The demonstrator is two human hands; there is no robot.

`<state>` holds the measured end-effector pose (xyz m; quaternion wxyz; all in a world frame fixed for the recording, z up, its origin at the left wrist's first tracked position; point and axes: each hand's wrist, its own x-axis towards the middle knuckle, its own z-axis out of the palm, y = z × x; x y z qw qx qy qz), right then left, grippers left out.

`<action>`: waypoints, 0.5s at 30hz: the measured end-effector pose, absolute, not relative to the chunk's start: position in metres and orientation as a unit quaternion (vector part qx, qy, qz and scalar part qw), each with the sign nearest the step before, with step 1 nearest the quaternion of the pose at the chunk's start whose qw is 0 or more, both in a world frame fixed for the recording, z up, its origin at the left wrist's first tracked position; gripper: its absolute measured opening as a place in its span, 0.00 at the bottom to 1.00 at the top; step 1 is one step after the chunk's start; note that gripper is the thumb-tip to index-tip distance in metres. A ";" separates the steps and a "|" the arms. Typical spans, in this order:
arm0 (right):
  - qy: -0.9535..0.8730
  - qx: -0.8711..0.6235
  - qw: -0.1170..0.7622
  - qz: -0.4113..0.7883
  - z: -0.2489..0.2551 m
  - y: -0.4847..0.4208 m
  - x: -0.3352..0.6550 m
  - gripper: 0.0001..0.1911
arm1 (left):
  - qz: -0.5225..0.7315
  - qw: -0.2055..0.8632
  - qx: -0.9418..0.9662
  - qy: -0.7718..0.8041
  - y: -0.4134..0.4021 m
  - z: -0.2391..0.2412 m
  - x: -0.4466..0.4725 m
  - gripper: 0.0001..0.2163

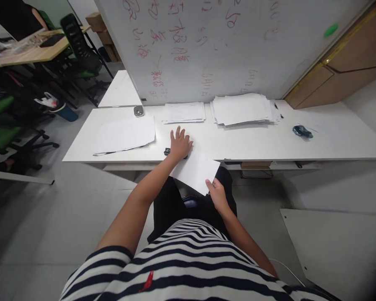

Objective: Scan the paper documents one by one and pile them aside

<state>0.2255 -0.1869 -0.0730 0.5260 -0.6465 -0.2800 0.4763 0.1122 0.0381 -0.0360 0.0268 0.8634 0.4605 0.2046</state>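
Observation:
My right hand [217,193] pinches the lower right corner of white paper [196,170]. The paper slants over the table's front edge, partly above my lap; whether it is one sheet or several I cannot tell. My left hand [180,145] lies palm down at the table's front edge, fingers spread, over the paper's far left corner. Beneath it is a black object [167,151], stapler-like, mostly covered by the palm. A fanned stack of paper [125,136] lies to the left of this hand, and a smaller stack [184,113] lies just beyond its fingertips.
On the white table [253,144] are a large uneven paper pile [242,109], a dark blue glossy object [302,131] and a small grey box [138,110]. A whiteboard [188,50] with red writing rises behind. Cardboard [347,71] leans at right. Below the tabletop runs a shelf [257,166].

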 end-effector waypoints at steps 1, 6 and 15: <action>-0.275 -0.647 0.522 0.483 -0.075 -0.187 0.225 0.23 | 0.209 0.040 0.857 0.469 0.040 -0.035 0.111 0.12; -0.262 -0.622 0.532 0.511 -0.080 -0.191 0.222 0.22 | 0.316 0.145 0.786 0.511 0.046 -0.021 0.095 0.17; -0.264 -0.639 0.579 0.433 -0.079 -0.164 0.246 0.23 | 0.152 0.047 0.912 0.377 0.028 -0.029 0.011 0.17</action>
